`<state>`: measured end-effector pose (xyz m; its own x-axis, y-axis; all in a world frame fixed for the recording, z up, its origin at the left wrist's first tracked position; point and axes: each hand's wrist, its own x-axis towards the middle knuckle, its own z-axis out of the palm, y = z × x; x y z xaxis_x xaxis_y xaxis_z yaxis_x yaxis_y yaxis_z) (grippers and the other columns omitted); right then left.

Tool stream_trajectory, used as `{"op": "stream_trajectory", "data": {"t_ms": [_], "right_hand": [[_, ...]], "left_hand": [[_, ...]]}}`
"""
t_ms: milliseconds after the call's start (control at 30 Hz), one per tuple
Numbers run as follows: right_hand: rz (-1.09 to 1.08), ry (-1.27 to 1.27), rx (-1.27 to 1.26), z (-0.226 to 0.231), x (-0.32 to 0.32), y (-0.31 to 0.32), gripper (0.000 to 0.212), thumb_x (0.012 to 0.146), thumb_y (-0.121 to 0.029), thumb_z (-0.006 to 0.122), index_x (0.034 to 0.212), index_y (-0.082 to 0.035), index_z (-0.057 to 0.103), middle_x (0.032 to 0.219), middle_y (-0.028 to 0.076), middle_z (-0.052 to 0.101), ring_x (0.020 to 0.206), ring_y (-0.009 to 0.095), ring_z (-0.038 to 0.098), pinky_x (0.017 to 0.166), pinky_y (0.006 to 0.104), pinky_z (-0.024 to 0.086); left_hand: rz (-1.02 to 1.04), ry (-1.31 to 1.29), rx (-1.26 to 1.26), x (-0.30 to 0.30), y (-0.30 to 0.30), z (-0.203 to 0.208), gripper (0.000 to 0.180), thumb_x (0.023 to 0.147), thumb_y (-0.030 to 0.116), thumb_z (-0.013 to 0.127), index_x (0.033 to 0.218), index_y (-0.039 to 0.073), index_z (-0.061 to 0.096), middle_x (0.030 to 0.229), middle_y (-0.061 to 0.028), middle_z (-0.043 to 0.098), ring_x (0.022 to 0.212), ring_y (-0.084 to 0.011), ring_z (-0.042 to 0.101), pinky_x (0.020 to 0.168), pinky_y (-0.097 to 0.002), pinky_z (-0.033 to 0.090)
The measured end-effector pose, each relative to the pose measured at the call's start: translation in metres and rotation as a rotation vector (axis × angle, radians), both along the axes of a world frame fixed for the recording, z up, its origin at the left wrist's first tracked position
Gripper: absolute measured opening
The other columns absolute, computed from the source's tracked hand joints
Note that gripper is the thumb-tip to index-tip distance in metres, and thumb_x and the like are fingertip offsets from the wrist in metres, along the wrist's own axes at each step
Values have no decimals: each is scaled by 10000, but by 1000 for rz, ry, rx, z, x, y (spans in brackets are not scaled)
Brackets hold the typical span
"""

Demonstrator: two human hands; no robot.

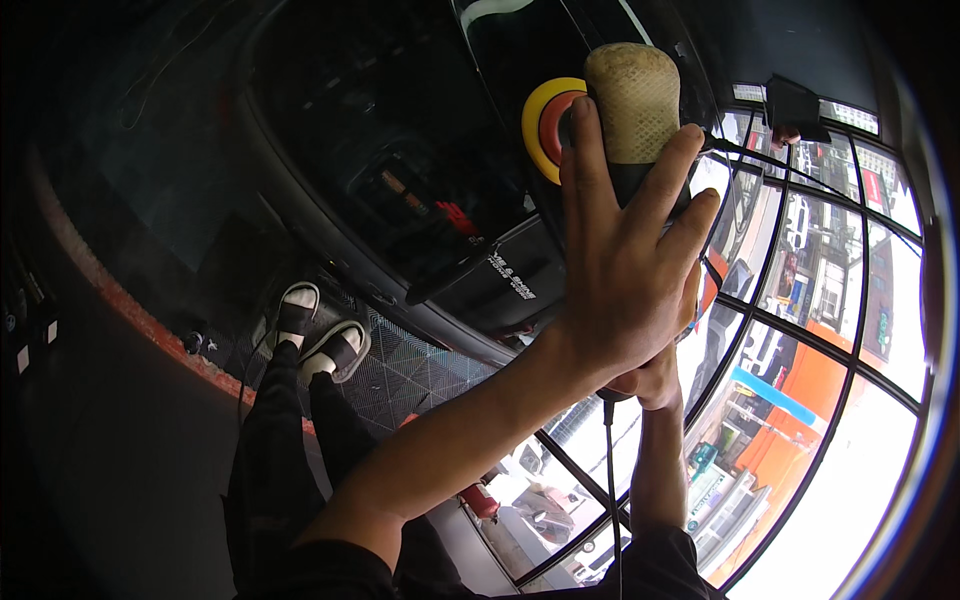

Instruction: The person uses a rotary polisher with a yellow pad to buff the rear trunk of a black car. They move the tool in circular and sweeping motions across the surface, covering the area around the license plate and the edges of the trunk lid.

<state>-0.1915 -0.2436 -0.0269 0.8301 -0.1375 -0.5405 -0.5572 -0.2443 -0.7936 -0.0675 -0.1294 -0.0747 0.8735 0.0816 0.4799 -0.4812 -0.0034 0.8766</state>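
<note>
A corded car polisher [632, 105] with a worn tan grip cover on its head is in front of me at upper centre. Its round yellow and red pad [541, 120] is up against the glossy black car [380, 150]; whether the face presses on the panel is hidden. My left hand [630, 250] lies over the polisher's body from above, its fingers spread around the head and gripping it. Lower down, my right hand [655, 380] is wrapped around the rear end of the polisher, mostly covered by my left hand. A black power cord [611, 470] runs down from there.
Large windows with black frames [850, 360] stand to the right, with a street behind them. A red cylinder [480, 500] sits low near the glass. Beneath me is a dark patterned floor [400, 365], with a worn red strip [130, 300] at left.
</note>
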Motion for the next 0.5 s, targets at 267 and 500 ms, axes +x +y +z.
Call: {"op": "stream_trajectory", "data": {"t_ms": [267,500], "right_hand": [[-47,-4,-16,5,-20,-2,684,625,-107,868,1243,67,635,1078,111,734,990,215,719,901,335,567],[-151,-27,-57,16,-60,-7,697,626,-109,868,1257,64,629,1095,113,730,1001,213,716,908,337,564]], "left_hand": [[-51,82,-21,-34,-3,10,282,802,61,765,1070,-25,747,1561,-186,502,1486,-672,202,1124,-839,211],[-131,131,-66,-66,-12,17,306,862,91,710,1145,-21,749,1597,-182,476,1494,-657,219,1117,-828,241]]}}
